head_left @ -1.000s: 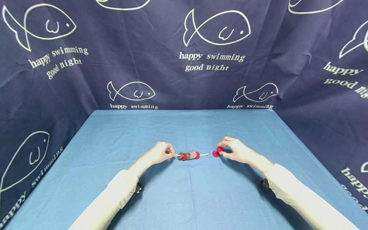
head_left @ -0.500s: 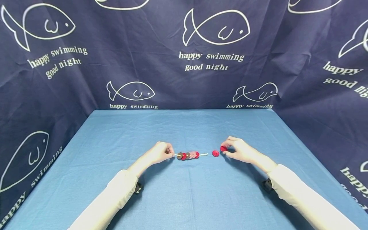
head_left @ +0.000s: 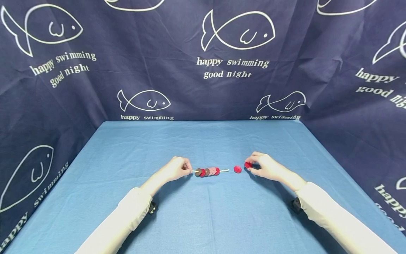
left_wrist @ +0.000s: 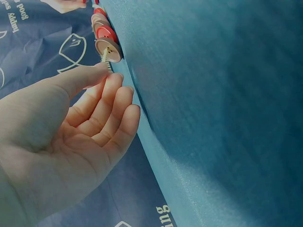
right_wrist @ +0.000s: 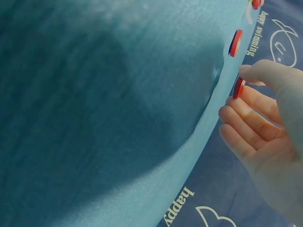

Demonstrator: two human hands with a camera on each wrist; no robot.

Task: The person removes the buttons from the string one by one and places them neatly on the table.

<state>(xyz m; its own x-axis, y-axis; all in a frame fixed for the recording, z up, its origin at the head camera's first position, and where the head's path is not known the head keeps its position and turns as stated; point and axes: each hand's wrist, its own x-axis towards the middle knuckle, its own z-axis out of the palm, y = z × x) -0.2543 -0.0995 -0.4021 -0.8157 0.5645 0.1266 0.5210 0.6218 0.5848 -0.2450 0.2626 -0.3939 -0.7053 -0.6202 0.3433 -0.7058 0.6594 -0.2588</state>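
My left hand (head_left: 177, 169) pinches the left end of a pale cord (head_left: 224, 170) between thumb and forefinger. Several buttons are strung along that cord: brown, red and pink ones, with a brown button (left_wrist: 108, 50) closest to my left fingertips. To the right of the cord's bare end, a loose red button (head_left: 237, 169) lies flat on the cloth, touched by neither hand. Just beyond it, my right hand (head_left: 264, 167) holds another red button (right_wrist: 238, 88) by its edge, between thumb and fingers.
A blue cloth (head_left: 206, 218) covers the table. Dark blue curtains (head_left: 177, 70) printed with white fish and lettering stand at the back and both sides. A small black device (head_left: 296, 204) sits under the right wrist, and another black device (head_left: 152, 207) is at the left.
My right hand has drawn a red button slightly right, away from the other red button it overlapped, leaving a gap between them. My left hand and the strung buttons stay in place.
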